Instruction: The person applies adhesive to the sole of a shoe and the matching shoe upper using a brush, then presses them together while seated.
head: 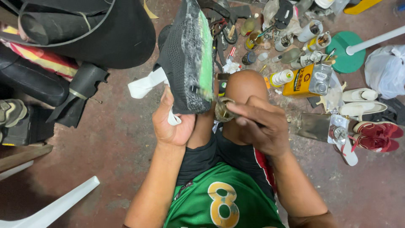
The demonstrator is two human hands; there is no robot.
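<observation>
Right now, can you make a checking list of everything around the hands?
Surface: reddish concrete floor, dusty and stained.
Job's things: black mesh shoe with a green sole edge, held upright; white strip hanging from it.
Clutter: yellow tin can, silver can, small bottles and jars, red shoes, white shoes, black rubber pieces.
Hands: left hand grips the shoe's lower end; right hand holds a small brush over a little glass jar.
Cables: nothing seen.
Surroundings: green stand base, white plastic chair leg, white bag.

Stained reddish floor (118, 139) — cluttered.
</observation>
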